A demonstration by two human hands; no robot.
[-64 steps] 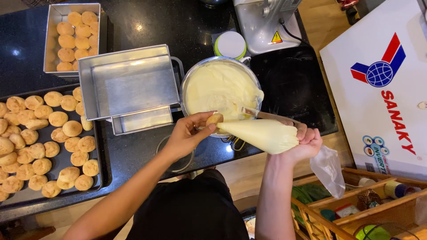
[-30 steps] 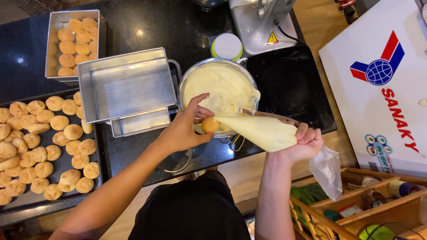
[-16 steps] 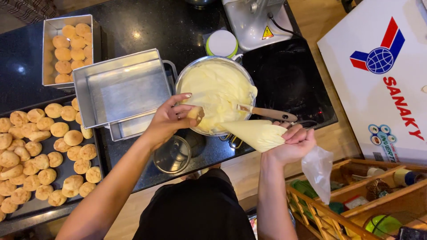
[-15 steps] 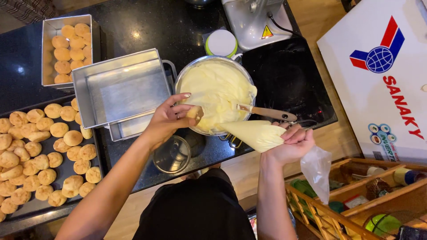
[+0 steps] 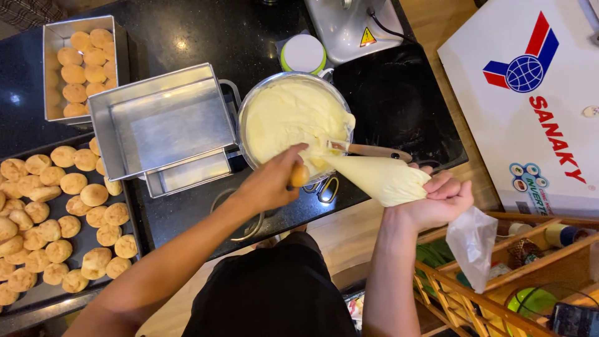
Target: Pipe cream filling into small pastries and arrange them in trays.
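1. Since the earlier frame, the left hand has carried the puff back from the bowl to the bag tip.
2. Left fingers pinch the puff; the right hand grips the bag shut.
3. Squeezing too hard could burst the puff.

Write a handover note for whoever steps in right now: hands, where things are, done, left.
Left hand: grip on one small puff, held over the near rim of the cream bowl.
Right hand: squeezing the filled piping bag, tip at the puff.
Big tray at left: many puffs. Small tin at top left: about a dozen puffs. Empty steel tin beside the bowl. A spatula rests in the cream.
Done: puffs sit in the small tin; whether they are filled cannot be told.
Left: the puffs on the tray.
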